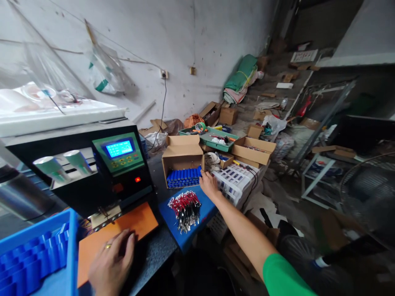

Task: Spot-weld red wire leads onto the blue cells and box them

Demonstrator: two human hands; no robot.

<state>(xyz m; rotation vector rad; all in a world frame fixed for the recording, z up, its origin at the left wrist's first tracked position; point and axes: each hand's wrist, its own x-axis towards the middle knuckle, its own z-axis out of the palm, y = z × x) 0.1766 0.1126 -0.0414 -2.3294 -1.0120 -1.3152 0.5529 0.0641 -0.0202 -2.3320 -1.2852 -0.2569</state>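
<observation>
My left hand point(112, 261), with a ring on one finger, rests on an orange board point(143, 220) in front of a black machine point(123, 191); its fingers are loosely bent, the thumb is apart, and nothing shows in it. Reaching far forward, my right hand point(209, 185) is at the right end of an open cardboard box point(182, 152). Blue cylindrical battery cells point(182, 176) lie stacked in that box. The right fingertips are closed at a cell on the end of the top row. Nearer me, red and black wire leads point(187, 209) with white connectors lie bunched on a blue surface point(169, 228).
A blue tray point(73, 246) of wrapped blue cells stands at the left. The machine carries a lit screen point(119, 149). Beyond the box are a green tray point(216, 142), another cardboard box point(254, 154) and a white plastic crate point(230, 179). A fan point(370, 189) stands far right.
</observation>
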